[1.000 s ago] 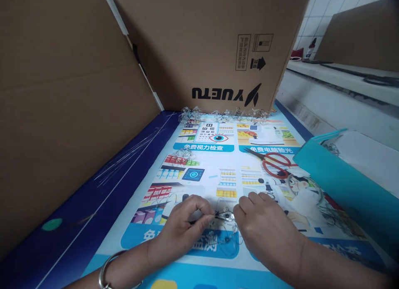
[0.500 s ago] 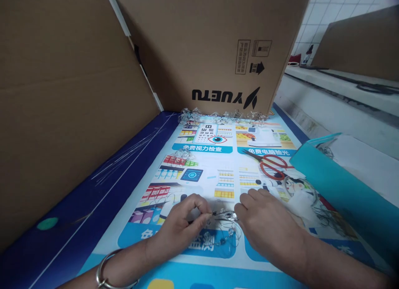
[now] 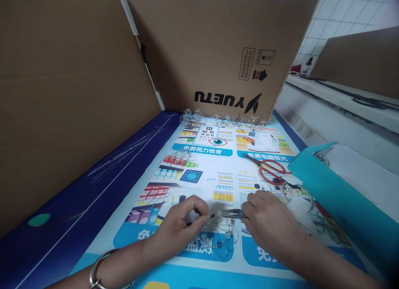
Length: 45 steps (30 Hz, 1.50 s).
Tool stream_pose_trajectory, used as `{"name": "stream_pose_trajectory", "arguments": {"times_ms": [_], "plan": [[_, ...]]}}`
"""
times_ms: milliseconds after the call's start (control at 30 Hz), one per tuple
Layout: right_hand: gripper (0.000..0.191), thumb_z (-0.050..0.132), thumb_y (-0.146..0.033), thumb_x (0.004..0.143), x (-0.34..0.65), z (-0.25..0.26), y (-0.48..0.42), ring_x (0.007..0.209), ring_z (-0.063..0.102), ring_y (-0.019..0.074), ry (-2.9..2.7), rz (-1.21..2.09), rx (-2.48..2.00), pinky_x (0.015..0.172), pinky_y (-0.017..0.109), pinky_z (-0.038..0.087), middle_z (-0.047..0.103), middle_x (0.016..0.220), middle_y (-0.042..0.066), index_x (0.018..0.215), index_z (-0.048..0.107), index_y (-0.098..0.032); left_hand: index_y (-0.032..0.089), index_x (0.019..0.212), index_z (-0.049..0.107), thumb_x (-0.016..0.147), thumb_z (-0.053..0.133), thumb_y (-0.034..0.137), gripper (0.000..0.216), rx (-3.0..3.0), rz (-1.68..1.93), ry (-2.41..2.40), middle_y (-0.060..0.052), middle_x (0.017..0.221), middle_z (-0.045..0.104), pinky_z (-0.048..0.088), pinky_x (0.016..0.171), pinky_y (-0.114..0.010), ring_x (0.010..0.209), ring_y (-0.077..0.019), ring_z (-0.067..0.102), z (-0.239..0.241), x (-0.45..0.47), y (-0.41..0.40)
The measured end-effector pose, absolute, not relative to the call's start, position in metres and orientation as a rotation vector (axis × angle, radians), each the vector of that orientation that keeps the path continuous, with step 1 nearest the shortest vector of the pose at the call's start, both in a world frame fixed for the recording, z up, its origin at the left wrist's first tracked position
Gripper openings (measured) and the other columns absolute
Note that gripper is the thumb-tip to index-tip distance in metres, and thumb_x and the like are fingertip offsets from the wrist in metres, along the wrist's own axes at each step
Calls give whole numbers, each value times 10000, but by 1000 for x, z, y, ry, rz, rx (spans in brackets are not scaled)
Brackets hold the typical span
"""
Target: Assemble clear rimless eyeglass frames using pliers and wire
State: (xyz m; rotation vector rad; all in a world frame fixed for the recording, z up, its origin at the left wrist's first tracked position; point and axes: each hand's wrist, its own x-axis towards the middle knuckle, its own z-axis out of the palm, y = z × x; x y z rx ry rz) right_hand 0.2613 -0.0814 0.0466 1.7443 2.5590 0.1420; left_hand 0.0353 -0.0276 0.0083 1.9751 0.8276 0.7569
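My left hand (image 3: 183, 222), a metal bangle on its wrist, pinches one end of a thin beaded wire (image 3: 219, 244) between thumb and fingertips. Clear and dark beads and loose wire loops hang below, over the printed sheet. Closed around a pair of small pliers (image 3: 233, 213) is my right hand (image 3: 269, 216); its palm hides the handles. The plier jaws point left, their tips close to the left fingertips and the wire. Whether the jaws grip the wire I cannot tell.
Red-handled scissors (image 3: 271, 170) lie beyond my right hand. A teal box (image 3: 343, 197) stands at the right, near dark wires (image 3: 327, 226) and a clear ring (image 3: 296, 193). Cardboard panels (image 3: 218, 43) rise behind and left. Beaded wire pieces (image 3: 224, 119) line the back.
My right hand has shifted slightly right, and more of the plier jaws shows now. The left hand keeps its pinch. The view has tilted a little.
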Motion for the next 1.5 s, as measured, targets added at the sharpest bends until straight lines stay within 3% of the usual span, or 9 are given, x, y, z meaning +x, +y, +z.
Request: {"name": "stream_pose_trajectory", "arguments": {"times_ms": [367, 733, 1500], "plan": [[38, 578, -173, 789, 255, 46, -81, 722, 489, 177, 2538, 109, 1684, 629, 301, 278, 590, 774, 23, 761, 587, -197, 186, 807, 511, 820, 490, 160, 36, 1939, 749, 833, -11, 761, 564, 441, 608, -238, 686, -116, 527, 5, 36, -29], [115, 561, -84, 754, 249, 41, -88, 640, 446, 155, 2630, 347, 1536, 583, 301, 240, 549, 674, 23, 685, 544, -174, 179, 806, 510, 784, 465, 115, 81, 2082, 705, 850, -2, 729, 560, 412, 565, -217, 625, -105, 497, 4, 38, -36], [73, 562, -183, 788, 253, 47, -86, 695, 453, 180, 2538, 114, 1589, 598, 317, 216, 564, 724, 31, 720, 587, -193, 164, 752, 540, 789, 468, 113, 96, 2042, 723, 806, -6, 713, 554, 397, 558, -215, 623, -97, 493, 6, 40, -32]]}}
